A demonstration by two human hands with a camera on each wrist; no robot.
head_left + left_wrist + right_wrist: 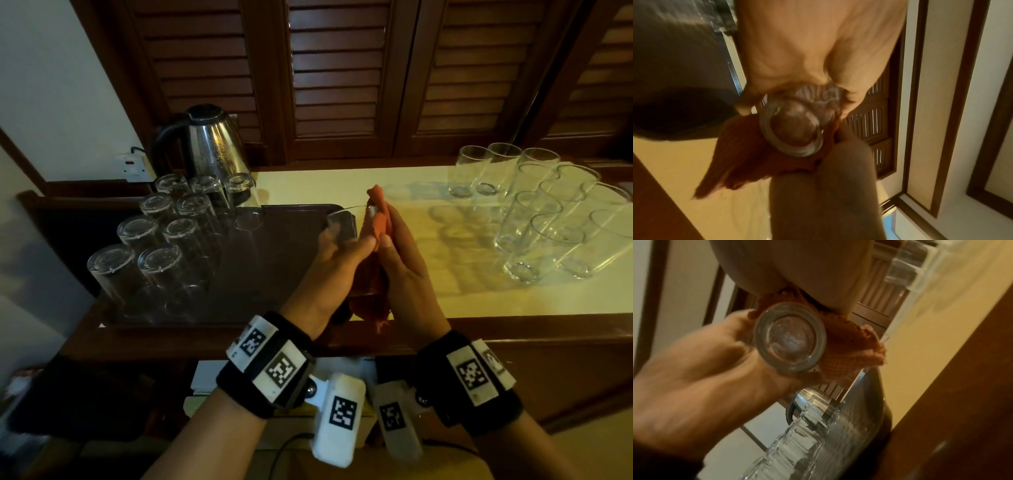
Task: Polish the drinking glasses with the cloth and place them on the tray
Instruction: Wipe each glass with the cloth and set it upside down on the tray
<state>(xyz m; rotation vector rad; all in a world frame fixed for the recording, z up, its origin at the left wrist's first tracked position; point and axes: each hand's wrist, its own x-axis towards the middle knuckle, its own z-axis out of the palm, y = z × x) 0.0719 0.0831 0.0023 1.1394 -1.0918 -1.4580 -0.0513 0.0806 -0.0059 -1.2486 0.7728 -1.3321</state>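
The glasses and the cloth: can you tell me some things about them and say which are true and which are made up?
1. The glasses on the tray stand upside down. True.
2. The cloth is blue. False: it is orange-red.
3. The left hand holds a glass while the right hand presses the cloth against it. True.
4. The kettle stands among the glasses on the right of the counter. False: it stands at the back left, behind the tray.
5. The tray has no glasses on it. False: several stand on its left part.
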